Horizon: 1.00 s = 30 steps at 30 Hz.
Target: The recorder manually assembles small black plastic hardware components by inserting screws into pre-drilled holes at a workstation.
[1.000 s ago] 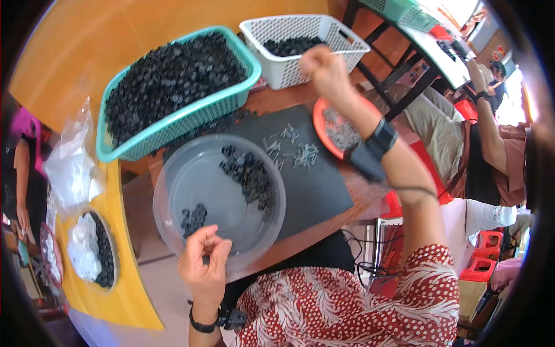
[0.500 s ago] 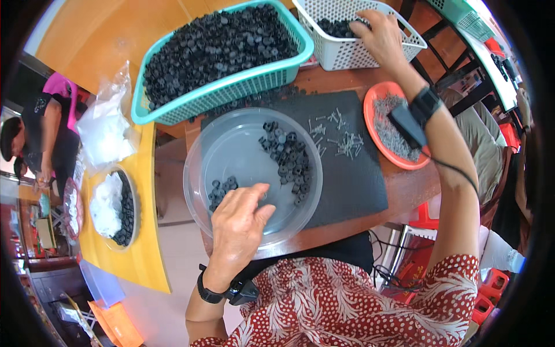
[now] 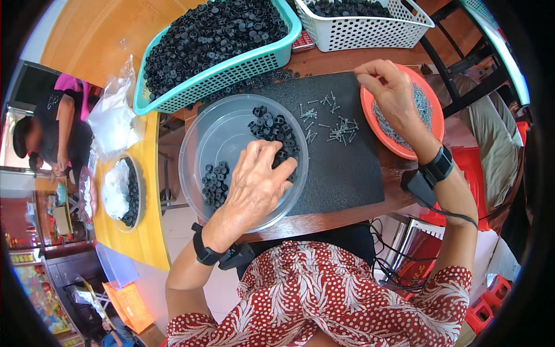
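My left hand (image 3: 251, 182) reaches into a clear round plastic basin (image 3: 186, 168), thumb and fingers apart. Its fingertips are at a heap of small black plastic caps (image 3: 273, 126) along the basin's right side. A smaller cluster of black caps (image 3: 215, 185) lies left of that hand. My right hand (image 3: 390, 89) hovers over the left rim of an orange-red plate (image 3: 432, 133) heaped with grey screws (image 3: 421, 104). Its fingers are curled together; whatever they may hold is hidden. Loose screws (image 3: 342, 130) lie on the black mat (image 3: 347, 179) between basin and plate.
A teal basket (image 3: 231, 85) full of black caps stands behind the basin. Beside it is a white perforated basket (image 3: 370, 33) with more caps. Left, a yellow table (image 3: 141, 237) bears a tub with a plastic bag (image 3: 115, 188). Another person (image 3: 63, 121) is at far left.
My right hand has come out of the white basket, toward me, to the orange-red plate. My left hand has moved right and forward onto the larger heap of caps.
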Each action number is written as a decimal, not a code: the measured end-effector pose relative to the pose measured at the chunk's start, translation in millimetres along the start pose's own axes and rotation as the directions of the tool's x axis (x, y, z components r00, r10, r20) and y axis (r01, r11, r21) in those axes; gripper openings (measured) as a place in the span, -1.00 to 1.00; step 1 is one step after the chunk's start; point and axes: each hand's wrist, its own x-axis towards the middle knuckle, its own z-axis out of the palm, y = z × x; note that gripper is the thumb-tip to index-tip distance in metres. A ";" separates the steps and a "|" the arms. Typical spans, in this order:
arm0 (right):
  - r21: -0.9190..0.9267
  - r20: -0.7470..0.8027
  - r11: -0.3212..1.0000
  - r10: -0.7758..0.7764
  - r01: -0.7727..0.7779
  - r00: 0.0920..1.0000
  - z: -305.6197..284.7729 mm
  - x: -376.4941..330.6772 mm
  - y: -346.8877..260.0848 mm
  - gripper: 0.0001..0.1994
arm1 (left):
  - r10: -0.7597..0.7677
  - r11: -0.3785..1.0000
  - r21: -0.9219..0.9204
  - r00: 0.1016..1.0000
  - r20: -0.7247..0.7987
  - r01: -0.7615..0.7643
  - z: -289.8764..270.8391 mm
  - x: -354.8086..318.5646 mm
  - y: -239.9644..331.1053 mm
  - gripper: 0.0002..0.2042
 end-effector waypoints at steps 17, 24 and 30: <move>0.143 0.056 0.990 0.013 -0.021 0.998 -16.5 -47.7 -19.6 -0.89 | -0.422 0.860 -0.332 0.906 -0.038 0.387 -26.3 -36.9 -20.2 -0.67; 0.133 0.028 0.991 0.016 -0.020 0.999 -4.3 -73.8 -43.4 -0.87 | -0.210 0.970 -0.147 0.970 -0.119 0.192 -19.3 -28.2 -19.8 -0.68; 0.190 0.060 0.976 0.097 -0.106 0.994 5.8 -95.2 -57.0 -0.87 | -0.206 0.972 -0.125 0.976 -0.068 0.197 -5.8 -25.8 -27.9 -0.74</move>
